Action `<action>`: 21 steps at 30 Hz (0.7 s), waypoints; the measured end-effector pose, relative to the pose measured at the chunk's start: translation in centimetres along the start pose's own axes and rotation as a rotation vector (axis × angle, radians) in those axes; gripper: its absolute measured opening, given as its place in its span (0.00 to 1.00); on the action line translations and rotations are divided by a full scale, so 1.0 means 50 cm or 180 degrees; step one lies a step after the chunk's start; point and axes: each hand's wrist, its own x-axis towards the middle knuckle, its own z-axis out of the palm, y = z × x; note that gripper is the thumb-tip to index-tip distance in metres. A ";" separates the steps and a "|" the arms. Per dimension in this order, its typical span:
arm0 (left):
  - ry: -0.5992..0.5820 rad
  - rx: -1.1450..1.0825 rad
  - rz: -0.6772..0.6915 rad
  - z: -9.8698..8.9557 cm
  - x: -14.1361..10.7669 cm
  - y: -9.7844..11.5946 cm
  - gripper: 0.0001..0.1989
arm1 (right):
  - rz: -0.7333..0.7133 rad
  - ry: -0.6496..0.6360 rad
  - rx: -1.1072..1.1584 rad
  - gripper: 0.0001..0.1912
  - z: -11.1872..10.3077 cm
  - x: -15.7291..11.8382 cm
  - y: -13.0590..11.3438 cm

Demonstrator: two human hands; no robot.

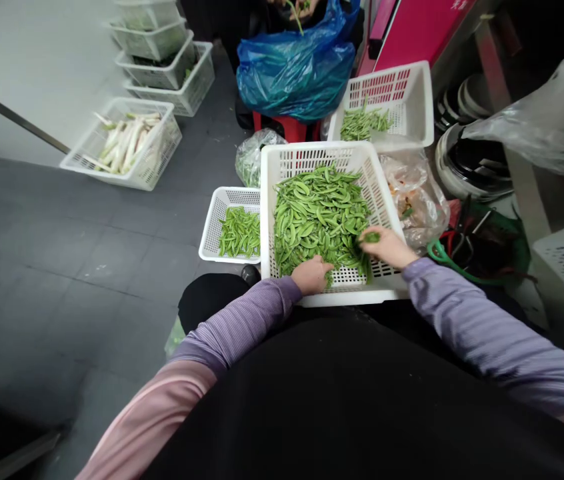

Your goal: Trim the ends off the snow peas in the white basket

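A large white plastic basket (312,157) sits on my lap, heaped with green snow pea pods (319,213). My right hand (385,245) is at the basket's right side, pinching a pea pod (371,237) between its fingers. My left hand (312,275) rests on the near edge of the heap, and its fingers are partly buried among the pods. To the left stands a smaller white basket (222,223) of pods, and a further white basket (387,87) with pods lies beyond the large one.
White radishes fill a basket (122,143) on the grey tiled floor, behind which stand stacked baskets (159,60). A co-worker's hands (295,7) show above a blue plastic bag (295,67). Green-handled scissors (455,250) and plastic bags (415,197) lie to the right.
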 end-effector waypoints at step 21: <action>0.0699 -0.0609 0.0187 -0.021 0.007 0.033 0.13 | 0.0667 -0.0074 0.2459 0.18 0.044 -0.068 -0.050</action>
